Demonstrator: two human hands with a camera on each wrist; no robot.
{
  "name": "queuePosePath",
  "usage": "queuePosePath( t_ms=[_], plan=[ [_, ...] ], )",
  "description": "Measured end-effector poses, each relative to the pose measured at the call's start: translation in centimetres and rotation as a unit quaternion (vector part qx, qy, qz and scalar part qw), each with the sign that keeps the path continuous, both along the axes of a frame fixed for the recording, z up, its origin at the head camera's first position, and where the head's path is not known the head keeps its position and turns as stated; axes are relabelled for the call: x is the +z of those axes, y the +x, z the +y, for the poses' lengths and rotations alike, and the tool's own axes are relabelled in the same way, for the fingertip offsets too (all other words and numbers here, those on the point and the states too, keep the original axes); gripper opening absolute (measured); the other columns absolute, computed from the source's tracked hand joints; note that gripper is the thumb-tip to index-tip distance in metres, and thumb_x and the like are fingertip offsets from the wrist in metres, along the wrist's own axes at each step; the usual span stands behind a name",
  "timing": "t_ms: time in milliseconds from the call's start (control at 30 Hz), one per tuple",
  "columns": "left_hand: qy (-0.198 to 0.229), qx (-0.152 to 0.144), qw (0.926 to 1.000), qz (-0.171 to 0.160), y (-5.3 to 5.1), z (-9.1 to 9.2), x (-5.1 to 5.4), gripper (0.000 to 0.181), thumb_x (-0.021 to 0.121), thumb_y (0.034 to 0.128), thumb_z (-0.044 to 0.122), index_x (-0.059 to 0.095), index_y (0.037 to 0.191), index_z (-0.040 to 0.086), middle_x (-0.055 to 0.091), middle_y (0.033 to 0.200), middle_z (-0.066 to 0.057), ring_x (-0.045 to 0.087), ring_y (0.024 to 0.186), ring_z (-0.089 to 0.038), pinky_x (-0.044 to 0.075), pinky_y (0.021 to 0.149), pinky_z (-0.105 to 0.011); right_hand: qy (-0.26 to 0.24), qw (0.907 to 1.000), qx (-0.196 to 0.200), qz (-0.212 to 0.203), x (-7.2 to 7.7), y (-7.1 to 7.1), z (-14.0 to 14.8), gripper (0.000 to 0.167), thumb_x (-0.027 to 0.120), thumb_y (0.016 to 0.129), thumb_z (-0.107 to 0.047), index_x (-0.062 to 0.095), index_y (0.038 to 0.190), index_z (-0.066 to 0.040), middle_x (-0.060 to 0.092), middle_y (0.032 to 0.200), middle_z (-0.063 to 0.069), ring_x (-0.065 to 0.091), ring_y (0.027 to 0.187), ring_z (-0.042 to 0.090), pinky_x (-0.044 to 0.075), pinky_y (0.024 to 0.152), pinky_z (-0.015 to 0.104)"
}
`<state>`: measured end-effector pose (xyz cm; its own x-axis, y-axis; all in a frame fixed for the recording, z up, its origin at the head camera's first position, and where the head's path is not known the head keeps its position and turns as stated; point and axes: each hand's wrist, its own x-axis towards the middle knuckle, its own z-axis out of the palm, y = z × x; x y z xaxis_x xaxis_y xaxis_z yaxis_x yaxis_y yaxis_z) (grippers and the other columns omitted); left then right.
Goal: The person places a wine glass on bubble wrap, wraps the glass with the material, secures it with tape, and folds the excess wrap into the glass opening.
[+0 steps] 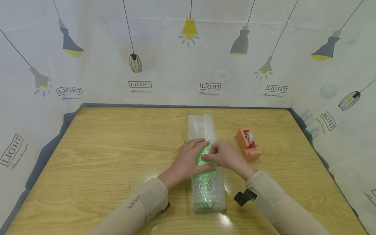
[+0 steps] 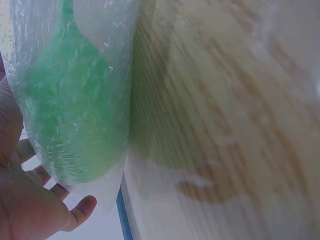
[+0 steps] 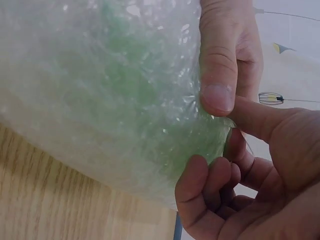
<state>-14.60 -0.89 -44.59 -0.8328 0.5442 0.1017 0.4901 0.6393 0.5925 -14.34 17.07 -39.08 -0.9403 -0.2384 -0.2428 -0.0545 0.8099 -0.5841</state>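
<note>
A long roll of bubble wrap [image 1: 207,195] lies on the table, pointing away from me. Through its layers shows a green, goblet-shaped piece [image 2: 70,110] with a rounded bowl and a narrow stem. From the left side, my left hand [image 1: 186,160] holds the roll, fingers over the top and thumb along the near part. On the right, my right hand [image 1: 226,156] pinches a thin clear strip [image 3: 235,129] at the wrap's surface between thumb and forefinger. Whether that strip is tape or the wrap's edge I cannot tell. The left thumb [image 3: 218,75] presses close beside it.
A salmon-pink tape dispenser [image 1: 248,145] with a roll of clear tape stands right of the wrap. A black strapped device [image 1: 245,197] hangs under the right sleeve. Beyond the wooden table [image 1: 117,137] rises a lamp-printed cloth [image 1: 164,42].
</note>
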Motion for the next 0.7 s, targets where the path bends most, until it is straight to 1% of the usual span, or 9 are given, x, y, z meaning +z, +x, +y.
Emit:
queuePosePath(
  t_ms=[167, 333, 433, 533, 700],
  plan=[
    [0.001, -0.001, 1.0, 0.002, 0.0, -0.1, -0.1, 0.089, 0.078, 0.0867, 0.058, 0.042, 0.158, 0.018, 0.036, 0.165, -0.006, 0.032, 0.15, -0.03, 0.029, 0.121, -0.056, -0.013, 0.9985, -0.037, -0.037, -0.4, -0.3, 0.2, 0.045, 0.081, 0.089, -0.04, 0.055, 0.063, -0.013, 0.057, 0.058, 0.001, 0.064, 0.06, 0.016, 0.048, 0.051, 0.027],
    [0.003, -0.003, 1.0, 0.008, 0.0, -0.1, -0.1, 0.088, 0.077, 0.0874, 0.057, 0.043, 0.158, 0.017, 0.037, 0.164, -0.007, 0.032, 0.149, -0.031, 0.031, 0.12, -0.057, -0.023, 0.9957, -0.06, -0.067, -0.9, -0.6, 0.5, 0.052, 0.083, 0.086, -0.043, 0.05, 0.058, -0.015, 0.05, 0.052, -0.003, 0.063, 0.058, 0.017, 0.047, 0.051, 0.026],
    [-0.001, -0.004, 1.0, 0.004, 0.0, -0.1, -0.1, 0.089, 0.076, 0.0874, 0.059, 0.041, 0.159, 0.018, 0.036, 0.165, -0.006, 0.032, 0.149, -0.03, 0.03, 0.12, -0.057, -0.055, 0.9918, -0.077, -0.086, -1.2, -0.6, 0.8, 0.052, 0.084, 0.087, -0.04, 0.047, 0.058, -0.015, 0.045, 0.051, -0.004, 0.059, 0.057, 0.015, 0.052, 0.057, 0.028],
    [-0.004, -0.004, 1.0, 0.0, 0.0, -0.1, -0.1, 0.09, 0.075, 0.0875, 0.06, 0.04, 0.159, 0.019, 0.035, 0.165, -0.005, 0.031, 0.15, -0.029, 0.029, 0.121, -0.057, -0.096, 0.9871, -0.087, -0.094, -1.5, -0.5, 1.0, 0.053, 0.084, 0.087, -0.036, 0.045, 0.059, -0.015, 0.041, 0.052, -0.005, 0.053, 0.054, 0.013, 0.057, 0.062, 0.031],
    [-0.003, -0.007, 1.0, 0.001, 0.0, -0.2, 0.1, 0.088, 0.075, 0.0884, 0.06, 0.041, 0.159, 0.02, 0.036, 0.165, -0.006, 0.031, 0.149, -0.031, 0.03, 0.12, -0.059, -0.156, 0.9787, -0.09, -0.099, -2.1, -0.3, 1.4, 0.053, 0.084, 0.089, -0.032, 0.042, 0.06, -0.016, 0.04, 0.054, -0.005, 0.05, 0.057, 0.012, 0.057, 0.063, 0.03]
  ],
)
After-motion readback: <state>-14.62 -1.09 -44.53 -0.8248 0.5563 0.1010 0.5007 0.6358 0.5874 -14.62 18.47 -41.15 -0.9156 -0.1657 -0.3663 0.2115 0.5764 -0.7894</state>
